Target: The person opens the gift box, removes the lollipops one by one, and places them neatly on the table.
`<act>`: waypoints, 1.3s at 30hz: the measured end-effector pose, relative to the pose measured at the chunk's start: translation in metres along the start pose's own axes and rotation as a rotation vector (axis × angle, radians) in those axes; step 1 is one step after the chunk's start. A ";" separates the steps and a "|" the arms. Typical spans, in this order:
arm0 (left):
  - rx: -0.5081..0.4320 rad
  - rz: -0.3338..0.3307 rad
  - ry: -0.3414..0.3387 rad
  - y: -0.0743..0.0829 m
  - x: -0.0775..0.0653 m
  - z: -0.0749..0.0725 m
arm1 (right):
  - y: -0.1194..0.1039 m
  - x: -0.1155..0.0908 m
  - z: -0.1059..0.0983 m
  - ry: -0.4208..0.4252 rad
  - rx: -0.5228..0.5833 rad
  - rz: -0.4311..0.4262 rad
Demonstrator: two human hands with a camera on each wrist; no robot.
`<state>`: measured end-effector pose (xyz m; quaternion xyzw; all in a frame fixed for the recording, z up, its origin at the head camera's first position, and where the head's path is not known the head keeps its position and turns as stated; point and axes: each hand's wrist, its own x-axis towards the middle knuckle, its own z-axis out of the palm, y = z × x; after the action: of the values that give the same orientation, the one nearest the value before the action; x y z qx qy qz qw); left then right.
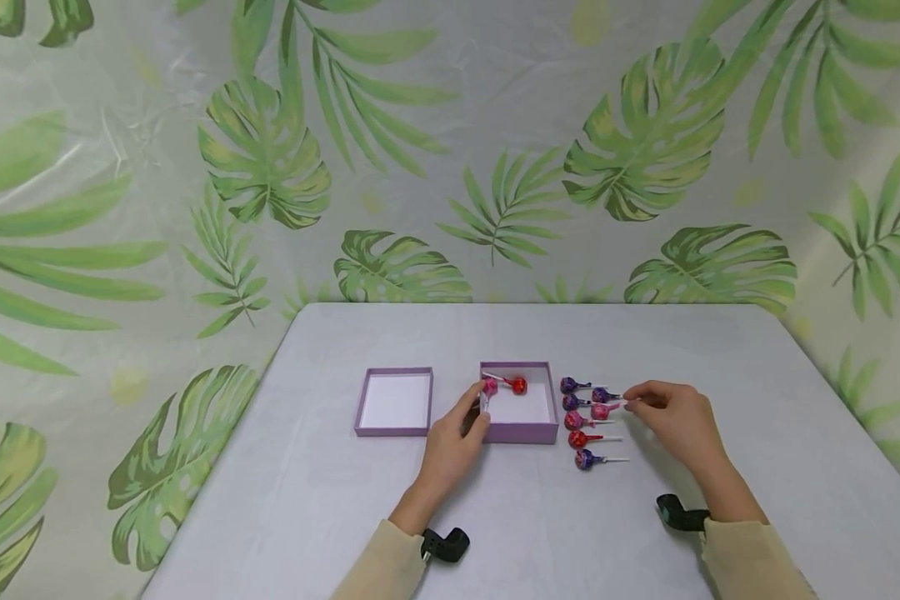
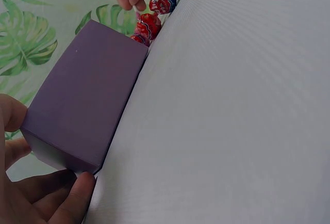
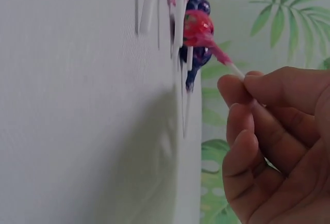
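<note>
My right hand [image 1: 678, 417] pinches the white stick of a pink lollipop [image 1: 603, 412] between thumb and forefinger. In the right wrist view, this lollipop's [image 3: 198, 28] wrapped head tilts up off the others. My left hand [image 1: 453, 437] holds the left side of an open purple box [image 1: 521, 432], thumb near the front corner and fingers at the left wall. Inside the box lie a red lollipop [image 1: 519, 385] and a pink one [image 1: 490, 387], the latter beside the left fingertips. The left wrist view shows the box's purple outer wall [image 2: 85, 90] with fingers at its end.
Right of the box, several wrapped lollipops lie in a column, among them a purple one [image 1: 585, 459], a red one [image 1: 577, 439] and a pink one [image 1: 574, 421]. A shallow purple lid [image 1: 393, 432] with a white inside sits left of the box on the white table [image 1: 525, 533].
</note>
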<state>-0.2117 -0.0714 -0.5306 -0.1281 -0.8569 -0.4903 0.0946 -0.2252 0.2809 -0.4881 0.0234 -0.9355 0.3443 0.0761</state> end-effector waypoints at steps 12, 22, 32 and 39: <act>-0.013 0.012 0.001 -0.002 0.000 0.000 | 0.016 0.011 -0.006 -0.146 -0.087 -0.010; -0.001 0.010 0.004 -0.003 0.001 0.001 | 0.029 0.024 -0.005 -0.182 -0.153 -0.059; 0.000 0.000 0.004 -0.001 0.001 0.000 | 0.032 0.028 -0.005 -0.178 -0.186 -0.097; 0.007 -0.005 0.000 -0.001 0.001 -0.001 | 0.030 0.028 -0.004 -0.186 -0.185 -0.093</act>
<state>-0.2131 -0.0722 -0.5308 -0.1254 -0.8588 -0.4878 0.0937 -0.2550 0.3069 -0.5001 0.0915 -0.9641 0.2490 0.0070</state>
